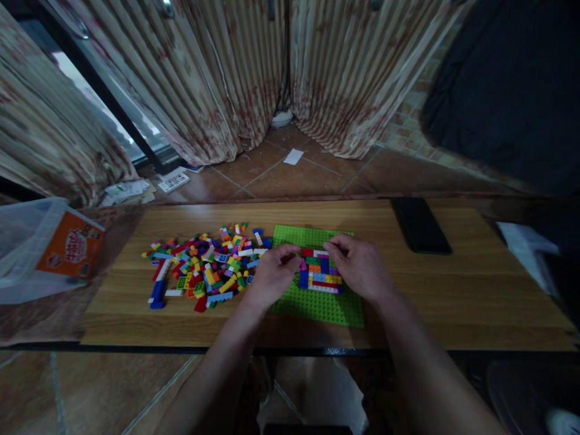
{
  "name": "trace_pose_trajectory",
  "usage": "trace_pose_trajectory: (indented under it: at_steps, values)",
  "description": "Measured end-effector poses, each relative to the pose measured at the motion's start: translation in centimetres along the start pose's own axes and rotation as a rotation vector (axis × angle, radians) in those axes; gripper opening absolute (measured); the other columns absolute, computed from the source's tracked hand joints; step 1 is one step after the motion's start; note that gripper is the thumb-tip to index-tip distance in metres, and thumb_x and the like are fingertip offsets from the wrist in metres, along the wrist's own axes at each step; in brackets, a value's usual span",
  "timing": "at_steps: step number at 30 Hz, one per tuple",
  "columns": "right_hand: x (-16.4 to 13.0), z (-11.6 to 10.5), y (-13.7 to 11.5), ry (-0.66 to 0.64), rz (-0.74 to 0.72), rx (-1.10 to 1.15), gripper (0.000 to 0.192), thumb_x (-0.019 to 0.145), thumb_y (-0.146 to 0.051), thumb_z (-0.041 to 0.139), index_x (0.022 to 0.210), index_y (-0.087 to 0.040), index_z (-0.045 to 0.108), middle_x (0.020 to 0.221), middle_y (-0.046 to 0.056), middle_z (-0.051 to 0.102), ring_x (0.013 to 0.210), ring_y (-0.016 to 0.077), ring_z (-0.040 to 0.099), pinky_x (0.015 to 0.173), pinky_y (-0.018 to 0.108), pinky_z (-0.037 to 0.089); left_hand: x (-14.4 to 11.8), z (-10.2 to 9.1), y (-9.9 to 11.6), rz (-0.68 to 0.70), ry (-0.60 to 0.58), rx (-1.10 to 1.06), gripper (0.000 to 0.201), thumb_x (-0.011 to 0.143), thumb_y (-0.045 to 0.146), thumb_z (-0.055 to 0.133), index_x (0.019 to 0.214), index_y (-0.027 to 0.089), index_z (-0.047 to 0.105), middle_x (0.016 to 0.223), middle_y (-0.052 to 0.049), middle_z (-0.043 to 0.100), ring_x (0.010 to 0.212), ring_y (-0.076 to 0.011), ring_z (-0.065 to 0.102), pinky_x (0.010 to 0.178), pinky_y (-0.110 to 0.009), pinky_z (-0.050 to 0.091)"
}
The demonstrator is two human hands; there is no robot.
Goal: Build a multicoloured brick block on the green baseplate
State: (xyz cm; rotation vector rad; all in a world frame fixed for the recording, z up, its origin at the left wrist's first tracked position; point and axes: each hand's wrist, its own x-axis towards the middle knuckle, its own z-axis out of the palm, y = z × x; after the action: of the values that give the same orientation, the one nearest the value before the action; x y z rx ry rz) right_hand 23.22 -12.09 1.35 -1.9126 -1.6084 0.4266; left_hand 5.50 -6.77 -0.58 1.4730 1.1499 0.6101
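A green baseplate (317,305) lies on the wooden table (453,290) in front of me. On it stands a low block of coloured bricks (319,273) in red, blue, yellow, orange and white. My left hand (272,275) rests at the block's left edge, fingers curled toward it. My right hand (357,266) touches its upper right corner with the fingertips. Whether either hand pinches a brick is hidden. A heap of loose coloured bricks (203,269) spreads left of the baseplate.
A black phone (420,225) lies at the table's back right. A clear plastic bag with an orange label (67,244) sits at the left end. White paper (525,248) lies at the right end. Curtains and tiled floor lie beyond.
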Motion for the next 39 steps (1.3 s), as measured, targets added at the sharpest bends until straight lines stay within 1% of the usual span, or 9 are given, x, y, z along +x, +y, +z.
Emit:
trace_pose_trajectory:
  at_steps: [3,7,12,17,23,30,33,36,39]
  values:
    - [0.0,0.0,0.0,0.002,-0.002,-0.006,0.026,0.091,-0.037,0.049,0.078,-0.021,0.065,0.064,0.002,0.065,0.060,0.0169,0.058,0.060,0.028,0.037,0.0,0.4,0.4,0.021,0.033,0.060,0.027,0.074,0.017,0.065,0.100,0.015,0.068,0.080,-0.003,0.072,0.070,-0.0155,0.066,0.066,-0.026,0.053]
    - [-0.1,0.1,0.0,0.000,0.011,-0.003,0.025,0.091,-0.037,0.049,0.078,-0.021,0.065,0.065,0.002,0.064,0.061,0.0168,0.058,0.060,0.028,0.037,0.0,0.8,0.7,0.041,0.094,0.162,0.031,0.070,0.012,0.065,0.101,0.014,0.068,0.082,-0.004,0.073,0.073,-0.0162,0.067,0.070,-0.026,0.052]
    - [-0.1,0.0,0.0,0.000,-0.009,-0.012,0.025,0.090,-0.036,0.049,0.078,-0.021,0.064,0.067,0.002,0.065,0.062,0.0174,0.059,0.061,0.028,0.038,0.5,0.2,0.5,0.050,0.122,0.212,0.036,0.071,0.014,0.064,0.106,0.013,0.067,0.081,-0.005,0.074,0.073,-0.0180,0.069,0.070,-0.028,0.053]
    - [-0.2,-0.1,0.1,-0.005,-0.006,-0.010,0.025,0.091,-0.036,0.049,0.079,-0.021,0.065,0.067,0.002,0.065,0.061,0.0168,0.058,0.061,0.028,0.037,0.9,-0.4,1.0,0.028,0.081,0.276,0.038,0.069,0.017,0.067,0.108,0.013,0.066,0.080,-0.006,0.075,0.075,-0.0204,0.070,0.066,-0.028,0.052]
    - [-0.2,-0.2,0.3,-0.004,0.003,-0.012,0.024,0.091,-0.035,0.050,0.079,-0.021,0.065,0.065,0.001,0.064,0.060,0.0161,0.057,0.059,0.027,0.036,0.7,-0.2,1.7,0.016,0.045,0.299,0.034,0.070,0.018,0.068,0.104,0.012,0.067,0.082,-0.007,0.074,0.075,-0.0203,0.069,0.068,-0.029,0.052]
    - [-0.3,-0.2,0.2,-0.003,-0.001,-0.007,0.023,0.090,-0.034,0.051,0.078,-0.020,0.065,0.065,0.001,0.063,0.059,0.0156,0.056,0.058,0.027,0.036,0.9,0.1,1.3,0.040,0.090,0.251,0.035,0.071,0.012,0.065,0.105,0.012,0.066,0.085,-0.007,0.074,0.077,-0.0190,0.070,0.071,-0.027,0.053]
    - [-0.3,-0.3,0.3,0.002,-0.001,-0.011,0.024,0.090,-0.035,0.051,0.078,-0.020,0.065,0.065,0.001,0.064,0.058,0.0157,0.056,0.058,0.027,0.036,0.8,-0.4,1.3,0.057,0.077,0.261,0.026,0.072,0.013,0.065,0.098,0.013,0.068,0.082,-0.006,0.074,0.075,-0.0187,0.070,0.070,-0.027,0.053]
    - [-0.3,-0.2,0.3,-0.001,0.005,-0.011,0.024,0.090,-0.036,0.051,0.079,-0.020,0.066,0.066,0.002,0.065,0.060,0.0162,0.058,0.059,0.027,0.037,0.7,-1.0,1.1,0.112,0.007,0.229,0.011,0.075,0.013,0.062,0.084,0.014,0.069,0.081,-0.005,0.074,0.077,-0.0176,0.070,0.071,-0.026,0.053]
    - [-0.2,-0.1,0.4,0.003,-0.001,-0.014,0.024,0.090,-0.035,0.050,0.079,-0.020,0.065,0.067,0.002,0.066,0.061,0.0165,0.059,0.060,0.027,0.037,0.6,-1.1,0.8,0.166,-0.035,0.246,0.012,0.077,0.012,0.059,0.079,0.015,0.070,0.082,-0.004,0.075,0.079,-0.0175,0.070,0.073,-0.025,0.053]
